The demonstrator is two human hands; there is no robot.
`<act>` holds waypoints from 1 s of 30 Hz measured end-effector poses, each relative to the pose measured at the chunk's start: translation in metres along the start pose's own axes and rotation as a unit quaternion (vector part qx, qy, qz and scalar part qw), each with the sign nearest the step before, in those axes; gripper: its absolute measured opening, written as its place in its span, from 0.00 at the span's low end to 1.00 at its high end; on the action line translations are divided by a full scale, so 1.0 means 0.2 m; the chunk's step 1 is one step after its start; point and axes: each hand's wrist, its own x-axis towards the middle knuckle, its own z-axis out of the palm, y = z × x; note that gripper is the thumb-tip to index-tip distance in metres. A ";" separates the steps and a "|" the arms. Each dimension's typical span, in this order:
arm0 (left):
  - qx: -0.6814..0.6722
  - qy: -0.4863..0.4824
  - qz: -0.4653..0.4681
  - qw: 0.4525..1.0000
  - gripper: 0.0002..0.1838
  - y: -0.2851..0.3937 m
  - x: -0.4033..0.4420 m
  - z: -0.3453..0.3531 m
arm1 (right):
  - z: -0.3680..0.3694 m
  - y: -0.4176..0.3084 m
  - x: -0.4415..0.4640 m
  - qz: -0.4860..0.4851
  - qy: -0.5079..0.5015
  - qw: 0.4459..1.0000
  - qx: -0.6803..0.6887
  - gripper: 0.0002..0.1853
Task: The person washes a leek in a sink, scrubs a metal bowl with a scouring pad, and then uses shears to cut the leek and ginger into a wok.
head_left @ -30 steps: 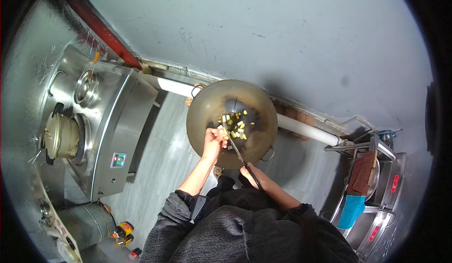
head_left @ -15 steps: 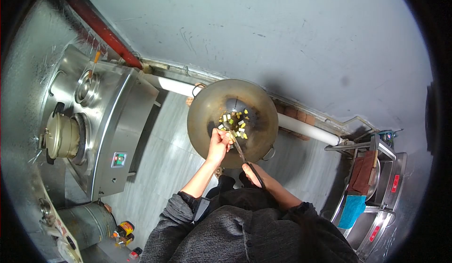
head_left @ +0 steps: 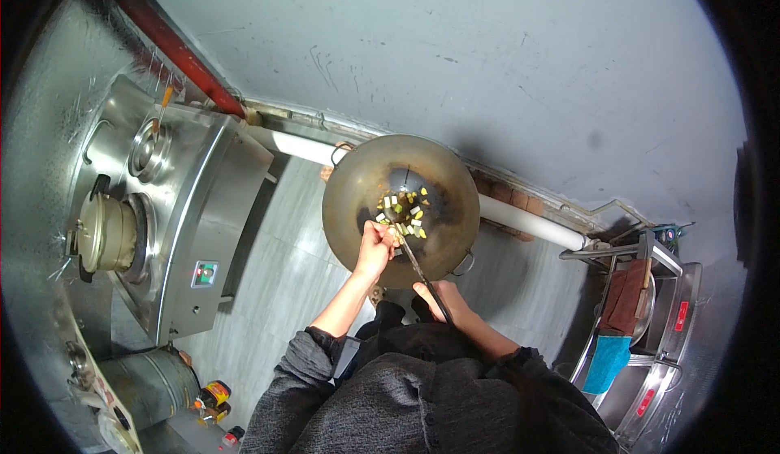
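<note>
Below me a large round wok (head_left: 345, 202) holds several small chopped vegetable pieces (head_left: 415, 213), white, green and yellow, near its middle. My left hand (head_left: 376, 247) is over the wok's near side, with its fingers pinched on a small pale vegetable piece (head_left: 397, 240), partly hidden by the fingers. My right hand (head_left: 443, 296) is closed around the dark handle of a long, thin knife (head_left: 420, 270), at the wok's near rim. The blade points away from me, its tip beside my left fingers, and is seen nearly edge-on.
On the left, a steel stove (head_left: 223, 202) carries a lidded pot (head_left: 108, 235). Bottles (head_left: 213, 395) stand near a metal drum (head_left: 154, 385). A white pipe (head_left: 528, 223) runs along the wall behind the wok. On the right, a blue cloth (head_left: 608, 365) hangs at a steel sink (head_left: 642, 389).
The knife has turned in my right hand, so its blade now shows as a thinner line. My left hand has hardly moved, and the vegetable pieces look much the same.
</note>
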 end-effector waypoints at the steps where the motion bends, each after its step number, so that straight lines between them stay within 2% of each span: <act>1: -0.007 -0.005 -0.003 1.000 0.06 0.00 0.00 0.00 | 0.00 0.02 0.00 0.000 0.000 1.000 0.000 0.30; 4: -0.039 -0.017 -0.022 0.999 0.06 0.00 0.00 0.00 | 0.02 0.06 0.01 0.044 -0.034 0.998 -0.015 0.32; 6: -0.052 -0.021 -0.038 0.998 0.07 -0.01 0.00 -0.01 | 0.03 0.07 0.00 -0.001 -0.009 0.999 0.034 0.28; 11: -0.096 -0.024 -0.095 0.990 0.08 0.00 -0.02 -0.01 | 0.02 0.11 0.00 -0.010 0.003 1.000 0.005 0.28; 13: -0.026 -0.033 -0.024 0.999 0.08 -0.02 -0.02 0.01 | 0.03 0.14 0.01 0.000 -0.007 1.000 -0.012 0.28; 16: 0.012 -0.034 -0.003 0.999 0.08 0.00 -0.04 0.01 | 0.02 0.14 0.00 0.008 -0.019 1.000 -0.016 0.29; 19: 0.037 -0.032 0.042 0.998 0.08 -0.02 -0.05 0.02 | -0.01 0.01 -0.03 0.025 -0.032 0.997 0.058 0.31; 22: 0.034 -0.059 0.030 0.997 0.08 -0.04 -0.10 0.06 | -0.02 -0.08 -0.02 -0.023 -0.014 0.994 0.109 0.33; 24: 0.043 -0.073 0.027 0.996 0.08 -0.04 -0.09 0.05 | -0.04 -0.11 -0.02 0.036 -0.059 0.997 0.021 0.36; 27: 0.049 -0.083 0.013 0.995 0.07 -0.05 -0.08 0.02 | -0.03 -0.04 0.02 0.051 -0.049 0.997 -0.041 0.35; 28: 0.027 -0.070 0.001 0.997 0.06 -0.05 -0.07 0.02 | -0.01 -0.03 0.03 0.049 -0.051 0.997 -0.040 0.35; 30: 0.005 -0.060 -0.012 0.998 0.06 -0.04 -0.06 0.02 | 0.00 -0.02 0.04 0.122 -0.059 0.990 0.026 0.34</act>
